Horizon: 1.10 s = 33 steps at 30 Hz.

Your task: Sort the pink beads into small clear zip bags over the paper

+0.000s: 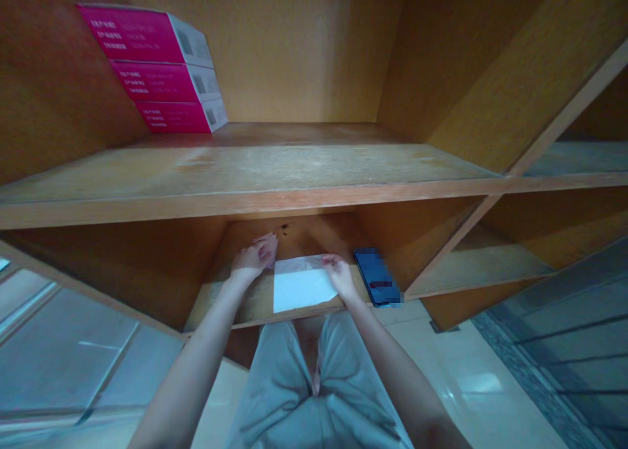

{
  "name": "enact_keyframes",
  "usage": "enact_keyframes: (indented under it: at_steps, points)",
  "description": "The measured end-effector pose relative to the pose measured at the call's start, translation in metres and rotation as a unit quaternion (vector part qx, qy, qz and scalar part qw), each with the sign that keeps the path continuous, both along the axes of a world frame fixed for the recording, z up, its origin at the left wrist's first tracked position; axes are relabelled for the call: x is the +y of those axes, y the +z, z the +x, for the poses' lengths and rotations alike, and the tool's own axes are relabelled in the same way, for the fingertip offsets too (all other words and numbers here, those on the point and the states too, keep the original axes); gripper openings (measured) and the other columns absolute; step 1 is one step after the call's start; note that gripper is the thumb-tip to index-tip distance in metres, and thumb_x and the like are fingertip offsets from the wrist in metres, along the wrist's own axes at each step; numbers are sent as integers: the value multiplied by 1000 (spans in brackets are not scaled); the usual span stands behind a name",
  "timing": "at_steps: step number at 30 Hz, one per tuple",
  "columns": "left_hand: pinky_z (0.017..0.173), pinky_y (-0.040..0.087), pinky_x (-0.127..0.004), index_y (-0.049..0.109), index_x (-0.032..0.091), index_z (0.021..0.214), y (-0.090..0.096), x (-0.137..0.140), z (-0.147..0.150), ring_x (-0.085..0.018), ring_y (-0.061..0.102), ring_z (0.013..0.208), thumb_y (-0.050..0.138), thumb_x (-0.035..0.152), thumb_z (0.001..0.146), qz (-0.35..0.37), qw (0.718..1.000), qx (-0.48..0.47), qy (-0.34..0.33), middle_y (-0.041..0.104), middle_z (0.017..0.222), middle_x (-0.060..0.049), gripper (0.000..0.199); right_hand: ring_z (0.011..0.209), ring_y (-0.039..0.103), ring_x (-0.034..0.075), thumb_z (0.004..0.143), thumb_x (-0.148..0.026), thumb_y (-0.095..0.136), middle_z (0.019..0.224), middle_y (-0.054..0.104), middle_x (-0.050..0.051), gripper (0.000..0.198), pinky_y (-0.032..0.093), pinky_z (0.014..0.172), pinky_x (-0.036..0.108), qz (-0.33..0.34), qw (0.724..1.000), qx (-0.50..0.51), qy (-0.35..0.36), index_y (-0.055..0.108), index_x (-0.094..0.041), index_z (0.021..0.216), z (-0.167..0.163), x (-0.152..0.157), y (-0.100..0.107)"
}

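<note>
Head view: in a wooden shelving unit (pixel 314 167), the lower shelf (pixel 209 300) carries a white sheet (pixel 300 293), its long axis running left to right, between the two hands. The right hand (pixel 339 275) is nearer, bent fingertips at the sheet's far right corner; whether they pinch it I cannot tell. Right of that hand lies a dark phone (pixel 375 272). Just beyond the sheet's far left corner, the left hand (pixel 248 260) pinches a crumpled pink wad (pixel 269 243).

three pink boxes (pixel 167 82), apparently cardboard, stacked on upper shelf (pixel 314 164)
</note>
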<state>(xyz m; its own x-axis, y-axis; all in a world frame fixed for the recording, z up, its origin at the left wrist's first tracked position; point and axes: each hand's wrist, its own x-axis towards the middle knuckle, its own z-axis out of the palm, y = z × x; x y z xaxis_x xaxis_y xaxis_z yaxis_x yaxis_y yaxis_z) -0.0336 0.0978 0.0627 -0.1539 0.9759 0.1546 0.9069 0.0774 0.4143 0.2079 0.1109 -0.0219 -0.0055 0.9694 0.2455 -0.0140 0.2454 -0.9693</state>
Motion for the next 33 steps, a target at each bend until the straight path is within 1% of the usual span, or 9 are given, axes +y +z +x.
enact_keyframes:
  at_steps: [5, 8, 9, 13, 15, 18, 22, 27, 33]
  points:
    - [75, 42, -38, 69, 22, 77, -8, 8, -9, -28, 63, 80, 50, 31, 72, 8, 998, 59, 15, 70, 81, -10, 21, 78, 59, 17, 67, -18, 49, 81, 63, 5, 15, 45, 75, 30, 7, 1000, 8, 0, 58, -17, 78, -1, 0, -2]
    - [79, 43, -41, 68, 20, 74, -15, 13, -21, -26, 62, 78, 54, 28, 69, 132, 985, -106, 35, 69, 79, -9, 17, 77, 59, 17, 67, -18, 49, 80, 63, 4, 14, 45, 76, 31, 13, 1000, 15, -9, 59, -18, 77, 0, 0, -2]
    - [79, 44, -40, 67, 19, 74, -16, 15, -25, -25, 62, 79, 56, 27, 67, 183, 964, -190, 35, 69, 81, -9, 16, 77, 59, 17, 67, -18, 49, 80, 62, 4, 14, 45, 76, 32, 16, 1000, 20, -16, 58, -18, 77, 1, 0, -1]
    - [81, 46, -38, 61, 17, 82, -8, 13, -34, -19, 61, 86, 47, 30, 74, 284, 905, -307, 79, 66, 90, -7, 21, 76, 58, 17, 69, -19, 48, 79, 61, 4, 14, 46, 76, 32, 29, 997, 52, -45, 57, -18, 80, 4, -5, 10]
    - [80, 47, -41, 59, 17, 81, 0, 4, -28, -19, 62, 85, 55, 27, 69, 305, 815, -489, 58, 66, 88, -5, 16, 76, 58, 16, 70, -21, 49, 80, 61, 4, 14, 46, 75, 32, 35, 996, 72, -49, 56, -18, 82, 1, -9, 19]
    - [78, 49, -45, 57, 18, 78, 7, -15, -9, -19, 63, 81, 61, 22, 67, 235, 702, -672, 2, 66, 82, -2, 13, 77, 59, 15, 71, -22, 51, 80, 61, 4, 14, 47, 76, 31, 36, 994, 105, -18, 56, -19, 83, -10, -13, 34]
    - [77, 50, -45, 56, 17, 81, -6, -36, 24, -18, 64, 76, 61, 17, 68, 126, 634, -763, 1, 66, 82, -4, 14, 74, 60, 15, 69, -29, 57, 81, 62, 3, 17, 49, 69, 28, -3, 991, 123, 55, 55, -20, 83, -34, -15, 42]
    - [71, 52, -36, 54, 14, 83, -32, -44, 50, -18, 63, 76, 54, 12, 68, 87, 621, -777, 41, 65, 81, -7, 15, 43, 50, 10, 72, -40, 54, 54, 54, -3, 21, 43, 46, 22, -69, 985, 89, 130, 54, -19, 75, -53, -19, 30]
    - [63, 50, -28, 47, 19, 83, -50, -45, 53, -13, 60, 73, 49, 19, 69, 164, 697, -692, 94, 59, 81, -1, 14, 45, 47, 8, 68, -37, 59, 58, 53, -4, 20, 39, 44, 20, -58, 987, 93, 119, 54, -18, 74, -54, -19, 13]
